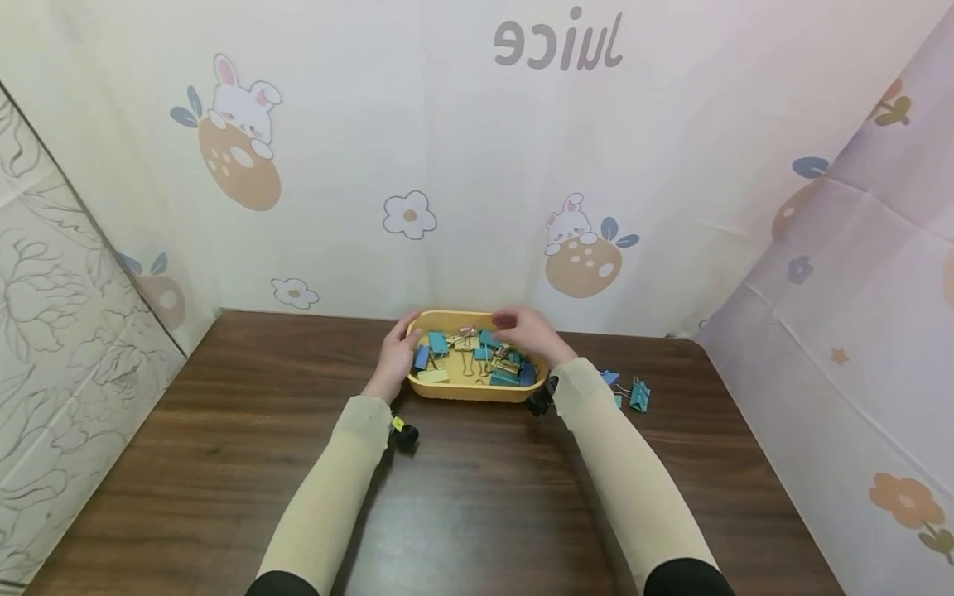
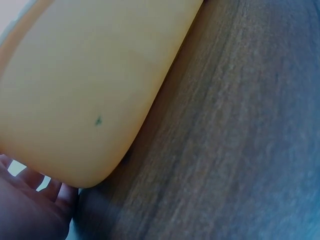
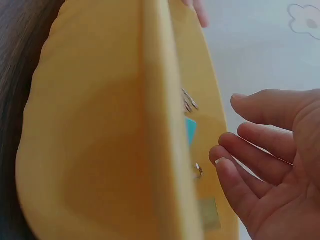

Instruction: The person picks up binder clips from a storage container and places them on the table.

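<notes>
A yellow plastic basket (image 1: 477, 396) sits near the back of the table, with several binder clips in blue, teal, yellow and pink in it. At its left end my left hand (image 1: 392, 360) grips the side, the thumb at the rim and the fingers along the outer wall. In the left wrist view those fingers (image 2: 50, 187) lie against the basket's rounded end. Over the back right rim hovers my right hand (image 1: 531, 333). The right wrist view shows that hand (image 3: 280, 155) with loosely bent, spread fingers and nothing between them. A teal clip (image 3: 190, 130) shows past the rim.
Right of the basket, a teal binder clip (image 1: 639, 396) and a blue clip (image 1: 609, 377) lie on the brown wooden table (image 1: 477, 513), partly behind my right forearm. A patterned curtain (image 1: 477, 165) hangs along the table's back edge.
</notes>
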### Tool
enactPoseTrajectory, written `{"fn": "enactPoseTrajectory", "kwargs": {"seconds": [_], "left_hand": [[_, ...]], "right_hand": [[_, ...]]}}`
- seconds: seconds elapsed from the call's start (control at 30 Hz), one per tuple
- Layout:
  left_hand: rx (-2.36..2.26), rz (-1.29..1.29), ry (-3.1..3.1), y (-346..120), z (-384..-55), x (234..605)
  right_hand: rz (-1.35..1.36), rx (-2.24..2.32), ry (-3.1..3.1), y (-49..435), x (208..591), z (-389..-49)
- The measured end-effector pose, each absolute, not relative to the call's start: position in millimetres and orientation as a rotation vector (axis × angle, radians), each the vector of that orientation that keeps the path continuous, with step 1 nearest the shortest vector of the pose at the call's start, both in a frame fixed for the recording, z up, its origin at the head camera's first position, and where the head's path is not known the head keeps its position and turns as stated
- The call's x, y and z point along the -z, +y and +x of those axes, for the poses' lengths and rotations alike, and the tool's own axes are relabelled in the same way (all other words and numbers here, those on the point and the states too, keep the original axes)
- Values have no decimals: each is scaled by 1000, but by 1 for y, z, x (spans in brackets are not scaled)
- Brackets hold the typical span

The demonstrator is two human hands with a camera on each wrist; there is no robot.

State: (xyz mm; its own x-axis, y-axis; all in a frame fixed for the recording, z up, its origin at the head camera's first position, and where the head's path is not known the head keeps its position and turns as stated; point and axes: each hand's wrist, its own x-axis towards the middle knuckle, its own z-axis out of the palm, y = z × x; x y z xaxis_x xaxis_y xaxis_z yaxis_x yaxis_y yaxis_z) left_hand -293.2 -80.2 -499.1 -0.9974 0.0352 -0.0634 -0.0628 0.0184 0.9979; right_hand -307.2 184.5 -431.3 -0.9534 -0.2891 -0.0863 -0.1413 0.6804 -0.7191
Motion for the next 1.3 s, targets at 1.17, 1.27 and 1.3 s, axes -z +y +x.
{"fn": "enactPoseTrajectory", "kwargs": {"seconds": [1.17,1.27,1.3], "left_hand": [[-2143,-30,2224,-80,-291,498],[-2141,-37,2215,-80,-291,498],[-2137,-36,2213,-79,-291,498]], "right_hand": [[-450,952,2806,132,460,-313],[-470,913,2800,132,462,-314],[-482,898,2798,131,463,-314]]}}
